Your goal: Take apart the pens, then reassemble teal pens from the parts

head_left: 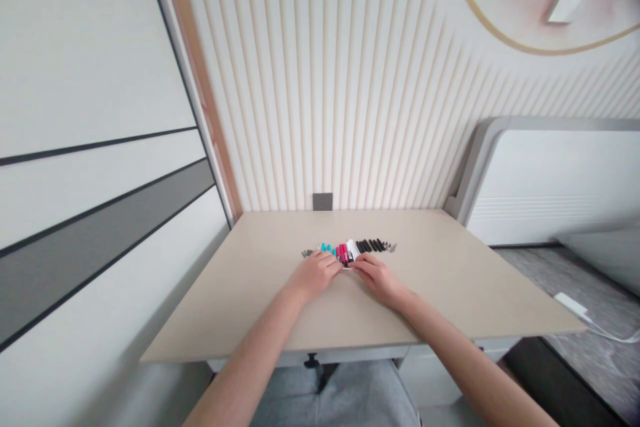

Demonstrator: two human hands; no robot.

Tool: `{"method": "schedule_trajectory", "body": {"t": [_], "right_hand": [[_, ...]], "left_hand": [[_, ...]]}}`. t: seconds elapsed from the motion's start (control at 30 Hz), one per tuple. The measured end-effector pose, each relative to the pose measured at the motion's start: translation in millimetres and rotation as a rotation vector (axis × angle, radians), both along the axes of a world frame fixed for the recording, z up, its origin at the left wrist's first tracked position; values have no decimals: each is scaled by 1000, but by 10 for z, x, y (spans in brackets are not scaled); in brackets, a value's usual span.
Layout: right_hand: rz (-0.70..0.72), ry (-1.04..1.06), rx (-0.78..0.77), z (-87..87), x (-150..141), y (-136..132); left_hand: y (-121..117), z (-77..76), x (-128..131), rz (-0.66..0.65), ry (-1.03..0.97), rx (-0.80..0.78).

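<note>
My left hand [319,271] and my right hand [376,275] come together over a row of small parts on the desk. The fingers of both are bent and pressed together at the fingertips, around something small and dark that I cannot make out. Beside my left fingers are turquoise pieces [326,248] and small grey pieces [307,253]. Slim pink pieces [343,251] stand out just beyond the gap between the hands, with white pieces [353,249] against them. Past my right fingertips lie several black, tube-like pieces [371,245], then small metallic bits [392,247].
The beige desk [425,310] stands against a ribbed wall with a dark socket [323,201]. A white cabinet [110,233] rises at the left. At the right are a bed headboard [540,180] and a white box with a cable [571,304].
</note>
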State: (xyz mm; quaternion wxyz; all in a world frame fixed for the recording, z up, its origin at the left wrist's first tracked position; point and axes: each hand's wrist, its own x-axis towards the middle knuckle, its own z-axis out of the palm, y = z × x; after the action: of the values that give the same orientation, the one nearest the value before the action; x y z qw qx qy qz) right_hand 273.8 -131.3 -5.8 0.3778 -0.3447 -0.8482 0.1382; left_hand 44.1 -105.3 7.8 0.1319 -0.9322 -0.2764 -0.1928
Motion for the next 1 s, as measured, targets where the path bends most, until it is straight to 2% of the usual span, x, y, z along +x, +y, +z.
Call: {"method": "schedule_trajectory", "body": {"t": [0.23,0.47,0.77,1.0], "right_hand": [[-150,62,-56,-84,176,109],[-113,39,-80,-81,168,91],[-113,-32,-104,-38,108,5],[-285,-13,-80,-87,174,76]], "left_hand": [[45,10,-76,140,-87,-10],[44,15,-80,165,-73,-27],[30,34,-74,106,-50,-46],[39,55,-117,198,-114,-71]]}}
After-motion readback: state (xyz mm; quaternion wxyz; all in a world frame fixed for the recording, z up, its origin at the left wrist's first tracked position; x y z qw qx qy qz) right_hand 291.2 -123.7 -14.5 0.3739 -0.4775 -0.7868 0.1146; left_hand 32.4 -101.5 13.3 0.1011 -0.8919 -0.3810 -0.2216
